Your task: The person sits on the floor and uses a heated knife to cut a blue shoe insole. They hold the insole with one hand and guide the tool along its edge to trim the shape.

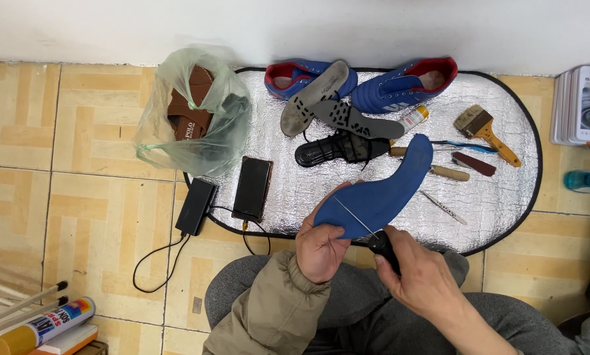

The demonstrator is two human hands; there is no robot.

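Note:
My left hand [321, 248] grips the heel end of a blue insole [387, 190], which slants up to the right over the silver mat [505, 204]. My right hand [421, 279] holds a black-handled awl [382, 248]; its thin metal shaft lies across the insole's heel. Both hands are above my lap, at the mat's near edge.
On the mat lie two blue shoes [403, 82], two grey insoles [315, 95], a black sandal [334, 150], a paintbrush [489, 131], a small glue bottle [413, 118], hand tools and a phone [253, 188]. A power bank [196, 206] and a bagged brown item [193, 112] sit left. A spray can [42, 327] lies bottom left.

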